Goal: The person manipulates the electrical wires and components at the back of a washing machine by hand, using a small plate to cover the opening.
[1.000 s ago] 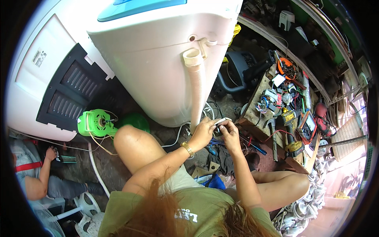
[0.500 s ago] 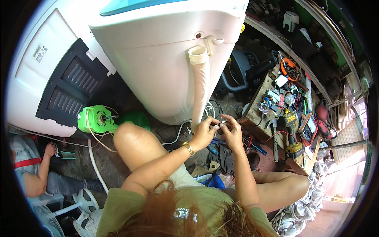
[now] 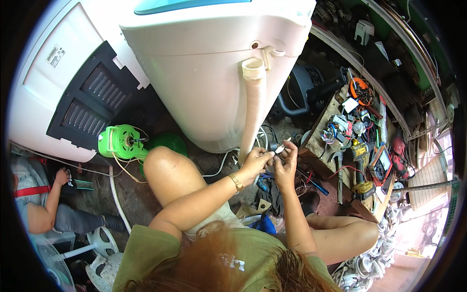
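Between my two hands is a small white plug-like piece point(image 3: 279, 149), its exact kind too small to make out. My left hand point(image 3: 256, 163), with a gold bracelet at the wrist, pinches it from the left. Close against it, my right hand point(image 3: 287, 163) has its fingers curled round the other side of the piece. A white cord hangs by the hands. Just beyond them, a ribbed drain hose point(image 3: 255, 102) runs down the side of a white washing machine point(image 3: 194, 82).
At right, a wooden bench point(image 3: 318, 138) carries a yellow drill point(image 3: 360, 151), an orange bowl point(image 3: 361, 91) and loose parts. A green fan motor housing point(image 3: 120, 142) lies left of my knee. Another person point(image 3: 36, 194) sits at far left. Tools and cloth litter the floor.
The white piece shows more plainly between my fingers now. My right fingers have shifted round it. The whole view has moved slightly, so the washing machine sits further right and lower.
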Tool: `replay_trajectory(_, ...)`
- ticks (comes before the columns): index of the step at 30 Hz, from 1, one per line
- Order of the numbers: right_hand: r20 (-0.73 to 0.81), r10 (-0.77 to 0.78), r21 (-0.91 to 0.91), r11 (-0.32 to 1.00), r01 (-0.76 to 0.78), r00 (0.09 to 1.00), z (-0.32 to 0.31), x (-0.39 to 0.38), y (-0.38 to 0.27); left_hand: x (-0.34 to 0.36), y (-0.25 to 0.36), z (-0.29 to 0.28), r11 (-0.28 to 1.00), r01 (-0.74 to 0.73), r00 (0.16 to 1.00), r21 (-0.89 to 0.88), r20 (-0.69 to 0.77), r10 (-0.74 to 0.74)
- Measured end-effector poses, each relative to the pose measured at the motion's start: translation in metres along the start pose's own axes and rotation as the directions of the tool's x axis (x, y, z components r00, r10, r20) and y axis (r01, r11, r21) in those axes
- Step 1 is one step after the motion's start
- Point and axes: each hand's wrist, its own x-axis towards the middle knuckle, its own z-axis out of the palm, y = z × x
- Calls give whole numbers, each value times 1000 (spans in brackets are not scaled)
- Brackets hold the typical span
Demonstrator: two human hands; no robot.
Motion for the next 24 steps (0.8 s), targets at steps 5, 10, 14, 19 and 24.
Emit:
replay_trajectory(5, 44, 31, 91, 995, -35, 999, -9, 4, -17, -1, 8, -3, 974, 196, 956, 113, 199, -215)
replay_trajectory(10, -86, -338, -799, 586, 138, 937, -20, 19, -53, 5, -4, 10, 941, -249, 968, 230, 68, 240)
replay_trajectory(14, 281, -81, -897, 332, 292, 956, -9, 41, -59, 7, -18, 12, 714, -397, 886, 577, 38, 461)
replay_trajectory(19, 441, 309, -789, 581, 200, 843, -5, 67, -43, 4, -30, 10, 695, -359, 882, 622, -18, 472)
replay_trajectory(24, 279, 214, -147, 973, -179, 936, 1, 55, -42, 7, -18, 8, 808, -311, 876, 501, -179, 448)
